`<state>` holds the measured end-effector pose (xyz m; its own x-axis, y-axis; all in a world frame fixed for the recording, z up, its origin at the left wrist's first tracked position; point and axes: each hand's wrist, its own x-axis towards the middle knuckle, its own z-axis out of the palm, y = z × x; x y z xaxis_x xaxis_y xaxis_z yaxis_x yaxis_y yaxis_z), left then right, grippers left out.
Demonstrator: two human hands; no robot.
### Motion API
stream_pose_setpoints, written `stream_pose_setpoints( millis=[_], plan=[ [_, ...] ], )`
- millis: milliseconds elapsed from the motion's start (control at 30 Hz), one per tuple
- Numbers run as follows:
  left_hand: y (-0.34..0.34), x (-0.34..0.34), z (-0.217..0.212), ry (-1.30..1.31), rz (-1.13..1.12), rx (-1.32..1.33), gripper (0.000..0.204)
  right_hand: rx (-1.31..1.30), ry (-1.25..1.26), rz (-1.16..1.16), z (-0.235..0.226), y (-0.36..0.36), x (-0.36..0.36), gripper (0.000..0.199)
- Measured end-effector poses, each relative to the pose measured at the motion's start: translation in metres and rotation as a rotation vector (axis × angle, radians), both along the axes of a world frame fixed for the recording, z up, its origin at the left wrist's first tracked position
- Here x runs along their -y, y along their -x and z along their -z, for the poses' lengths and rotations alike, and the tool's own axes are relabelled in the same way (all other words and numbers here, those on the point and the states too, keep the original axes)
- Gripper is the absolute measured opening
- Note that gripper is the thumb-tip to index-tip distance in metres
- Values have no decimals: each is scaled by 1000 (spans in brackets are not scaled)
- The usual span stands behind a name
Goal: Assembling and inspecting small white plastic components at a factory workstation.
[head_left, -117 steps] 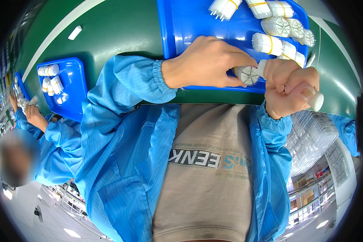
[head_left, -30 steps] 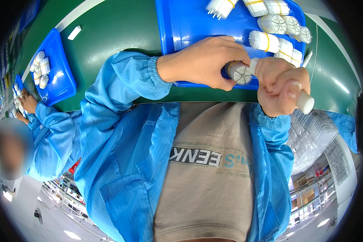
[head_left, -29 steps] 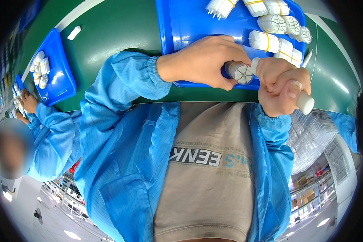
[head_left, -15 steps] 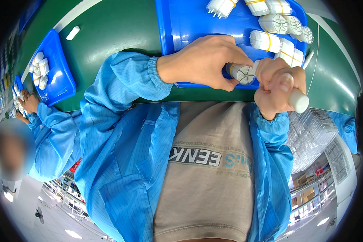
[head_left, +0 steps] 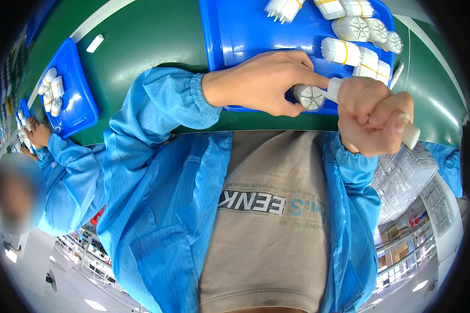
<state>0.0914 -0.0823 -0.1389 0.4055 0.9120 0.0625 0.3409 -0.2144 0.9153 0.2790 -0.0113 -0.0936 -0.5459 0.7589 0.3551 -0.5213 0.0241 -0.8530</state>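
Note:
My left hand (head_left: 263, 81) is closed around a round bundle of white wedge-shaped pieces (head_left: 311, 98), its segmented end facing right. In my right hand (head_left: 373, 112), the fingers wrap a white rod-shaped tool (head_left: 411, 136); its rear end sticks out at the lower right. The tool's narrow front tip meets, or nearly meets, the bundle's end beside my left index finger. Both hands are over the near edge of a blue tray (head_left: 245, 36). Behind them in the tray lie several white bundles (head_left: 341, 51) with yellow bands.
On the green table (head_left: 146, 41) lies a small white piece (head_left: 95, 43) at the left. Farther left, a smaller blue tray (head_left: 81, 99) holds more bundles, near a co-worker's hands (head_left: 38, 133). Clear plastic packaging (head_left: 404, 182) is stacked at my right.
My right hand and the white tool have shifted right, drawing back from the bundle's end and showing more of the tip. The left hand keeps its hold, the bundle slightly moved left.

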Motion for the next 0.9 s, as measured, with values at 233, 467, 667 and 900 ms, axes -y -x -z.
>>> stream_pose_setpoints(
  millis=[233,467,667,900],
  plan=[
    [-1,1,6,-64,28,31,59,-9,-28,-20,5,10,5,26],
    [-1,-3,2,-48,48,63,58,124,-380,76,11,10,3,17],
    [-1,-4,4,-65,62,32,56,157,-271,28,10,8,0,15],
    [-2,-4,3,-57,64,12,58,119,-227,63,10,3,1,24]
  ],
)
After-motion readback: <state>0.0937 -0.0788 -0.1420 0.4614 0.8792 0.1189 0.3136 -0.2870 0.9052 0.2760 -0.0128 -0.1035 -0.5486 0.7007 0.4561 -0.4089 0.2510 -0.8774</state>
